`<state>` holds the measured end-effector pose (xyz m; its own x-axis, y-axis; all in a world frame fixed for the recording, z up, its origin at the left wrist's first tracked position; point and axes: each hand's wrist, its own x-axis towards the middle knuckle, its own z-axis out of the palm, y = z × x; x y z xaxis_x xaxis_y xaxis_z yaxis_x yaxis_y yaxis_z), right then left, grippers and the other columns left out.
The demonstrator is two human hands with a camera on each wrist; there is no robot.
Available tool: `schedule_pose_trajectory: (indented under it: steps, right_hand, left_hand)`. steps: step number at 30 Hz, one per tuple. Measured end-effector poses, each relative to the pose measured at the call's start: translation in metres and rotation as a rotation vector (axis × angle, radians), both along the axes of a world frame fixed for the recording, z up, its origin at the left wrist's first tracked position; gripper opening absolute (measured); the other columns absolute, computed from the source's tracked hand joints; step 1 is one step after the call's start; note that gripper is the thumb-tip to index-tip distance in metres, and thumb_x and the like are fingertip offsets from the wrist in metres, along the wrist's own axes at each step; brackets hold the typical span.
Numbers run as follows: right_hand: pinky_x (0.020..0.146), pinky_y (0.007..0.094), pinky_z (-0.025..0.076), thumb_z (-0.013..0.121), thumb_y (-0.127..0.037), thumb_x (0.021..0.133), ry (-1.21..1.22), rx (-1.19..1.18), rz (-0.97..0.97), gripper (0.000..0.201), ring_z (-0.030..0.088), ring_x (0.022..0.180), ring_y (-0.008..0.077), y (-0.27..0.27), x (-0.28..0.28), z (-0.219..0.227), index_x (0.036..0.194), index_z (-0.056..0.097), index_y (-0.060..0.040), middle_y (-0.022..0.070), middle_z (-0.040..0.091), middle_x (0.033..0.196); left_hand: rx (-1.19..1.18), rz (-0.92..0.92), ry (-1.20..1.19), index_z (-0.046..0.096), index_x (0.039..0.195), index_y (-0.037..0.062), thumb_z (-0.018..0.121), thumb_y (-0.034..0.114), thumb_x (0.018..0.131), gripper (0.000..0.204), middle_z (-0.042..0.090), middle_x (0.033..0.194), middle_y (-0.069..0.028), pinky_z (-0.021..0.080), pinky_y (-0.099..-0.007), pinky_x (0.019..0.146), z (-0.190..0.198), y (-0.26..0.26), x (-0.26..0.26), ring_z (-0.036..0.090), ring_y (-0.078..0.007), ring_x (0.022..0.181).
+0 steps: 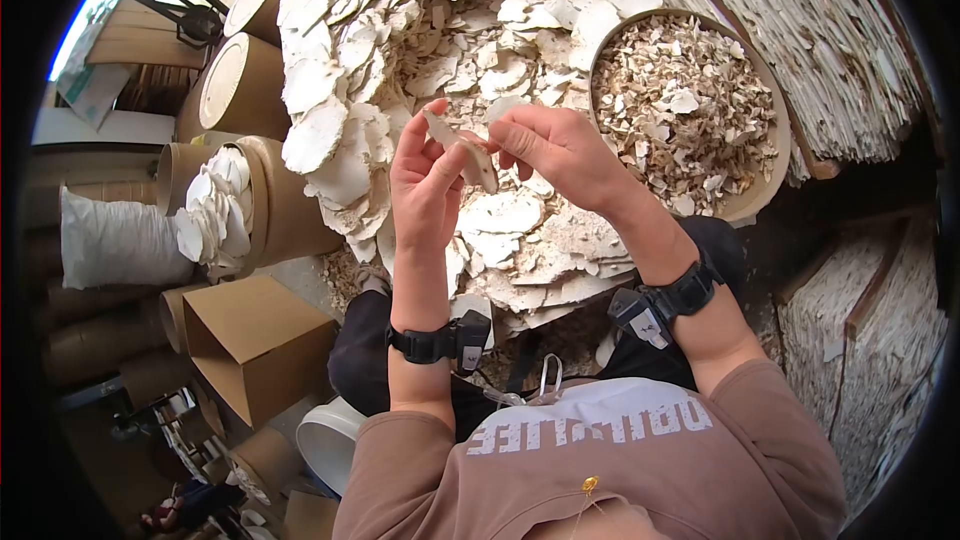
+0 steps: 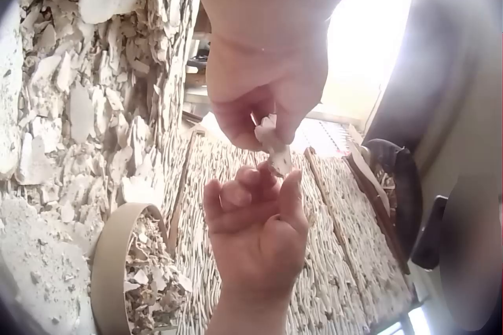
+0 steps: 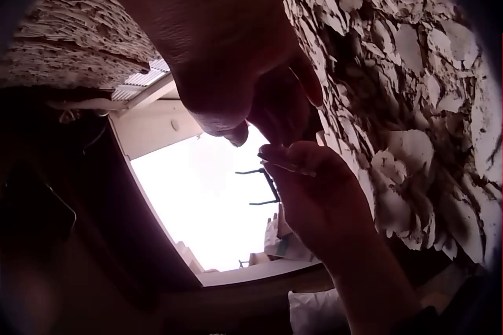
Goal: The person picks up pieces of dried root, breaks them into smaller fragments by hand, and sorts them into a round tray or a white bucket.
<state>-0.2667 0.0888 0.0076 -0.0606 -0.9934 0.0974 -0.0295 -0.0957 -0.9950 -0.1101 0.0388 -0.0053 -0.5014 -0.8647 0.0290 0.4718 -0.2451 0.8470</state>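
Note:
An irregular, pale flat piece (image 1: 478, 168) is pinched between the thumb and fingers of my left hand (image 1: 430, 185). Beside it my right hand (image 1: 570, 155) has thumb and fingertips together on a small white flake (image 1: 503, 108). From the left wrist, my left hand (image 2: 267, 68) holds the piece (image 2: 275, 150) just above the curled fingers of my right hand (image 2: 259, 248). Dark in the right wrist view, my right hand (image 3: 228, 60) hides its own fingertips, while my left hand (image 3: 326, 201) shows the piece's thin edge (image 3: 287, 164). Both hands are over a large heap of white flakes (image 1: 325, 130).
A round tub (image 1: 785, 155) of small broken bits stands right of the heap. Stacked pale sheets (image 1: 800, 40) lie beyond it. At the left are an open cardboard box (image 1: 255, 335), a white sack (image 1: 120, 240) and several drums. A white bucket (image 1: 330, 440) is near the left elbow.

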Motion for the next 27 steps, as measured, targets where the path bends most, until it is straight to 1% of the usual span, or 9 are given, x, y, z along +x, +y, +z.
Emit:
schedule_pose_trajectory:
  steps: [7,8,10,11,16,18,21,23,27]
  right_hand:
    - [0.047,0.0214,0.037,0.05,-0.031,0.086,-0.143,0.077,0.093,0.034,0.047,0.052,0.0064,0.002,-0.001,0.007,0.076,0.061,-0.0004,0.0021,0.054,0.058]
    - [0.046,0.021,0.036,0.051,-0.03,0.085,-0.166,0.104,0.127,0.034,0.045,0.051,0.0054,0.003,-0.001,0.01,0.073,0.06,-0.0001,0.0009,0.053,0.057]
    - [0.047,0.0202,0.034,0.051,-0.03,0.086,-0.084,0.111,0.178,0.032,0.044,0.053,0.0045,0.005,-0.003,0.013,0.072,0.058,-0.0024,-0.0012,0.051,0.058]
    - [0.048,0.0193,0.033,0.051,-0.029,0.086,-0.002,0.118,0.23,0.029,0.042,0.055,0.0035,0.005,-0.002,0.013,0.071,0.057,-0.0046,-0.0032,0.048,0.058]
    - [0.045,0.0194,0.028,0.053,-0.024,0.085,-0.017,0.02,0.22,0.024,0.035,0.051,0.0024,0.006,0.002,0.009,0.071,0.055,-0.0047,-0.0053,0.043,0.055]
    - [0.043,0.0196,0.027,0.053,-0.023,0.085,-0.031,-0.017,0.216,0.024,0.033,0.049,0.0023,0.006,0.003,0.007,0.07,0.055,-0.0045,-0.0056,0.042,0.054]
    - [0.042,0.0192,0.027,0.052,-0.022,0.086,-0.088,-0.009,0.257,0.023,0.033,0.048,0.002,0.006,0.003,0.008,0.07,0.054,-0.0048,-0.0055,0.042,0.054]
    - [0.042,0.0185,0.026,0.051,-0.021,0.086,-0.316,0.082,0.321,0.024,0.034,0.047,0.0019,0.008,0.005,0.015,0.068,0.053,-0.0053,-0.0049,0.042,0.053]
    - [0.042,0.0182,0.026,0.051,-0.02,0.086,-0.438,0.128,0.349,0.026,0.035,0.046,0.0023,0.009,0.007,0.016,0.065,0.051,-0.0055,-0.0043,0.041,0.053]
  left_hand:
    - [-0.011,0.019,-0.033,0.038,0.121,0.0042,0.052,-0.002,0.081,0.043,0.056,0.09,-0.0061,0.048,-0.0255,0.068,-0.001,0.006,0.001,0.056,-0.0138,0.081]
    - [0.022,0.001,0.02,0.037,0.122,0.0049,0.052,-0.002,0.081,0.045,0.056,0.093,-0.0066,0.046,-0.026,0.073,-0.004,0.005,0.004,0.056,-0.0145,0.085]
    - [0.054,-0.015,0.071,0.036,0.124,0.0055,0.051,-0.001,0.081,0.046,0.056,0.097,-0.0072,0.045,-0.0265,0.078,-0.006,0.005,0.006,0.055,-0.0152,0.089]
    - [0.049,-0.009,0.091,0.037,0.123,0.0057,0.051,-0.002,0.081,0.045,0.056,0.096,-0.0074,0.046,-0.0262,0.077,-0.007,0.007,0.005,0.055,-0.015,0.088]
    - [0.142,0.08,0.062,0.041,0.118,0.0039,0.054,-0.006,0.077,0.044,0.055,0.088,-0.0042,0.046,-0.0228,0.069,0.0,0.013,0.001,0.056,-0.0116,0.077]
    - [0.132,0.057,0.079,0.041,0.12,0.0072,0.051,0.0,0.082,0.04,0.057,0.096,-0.0075,0.047,-0.0262,0.076,-0.006,0.013,0.005,0.056,-0.0137,0.086]
    - [0.122,0.038,0.112,0.043,0.119,0.0097,0.051,0.005,0.083,0.037,0.057,0.096,-0.0056,0.047,-0.0268,0.076,-0.013,0.013,0.009,0.056,-0.0125,0.086]
    - [0.182,0.084,0.112,0.044,0.118,0.0113,0.051,0.007,0.084,0.035,0.058,0.095,-0.0044,0.047,-0.027,0.074,-0.007,0.02,0.004,0.056,-0.0119,0.086]
    - [0.253,0.122,0.064,0.047,0.114,0.0147,0.052,0.012,0.084,0.031,0.059,0.093,-0.0009,0.046,-0.0266,0.072,0.002,0.024,0.001,0.056,-0.0105,0.086]
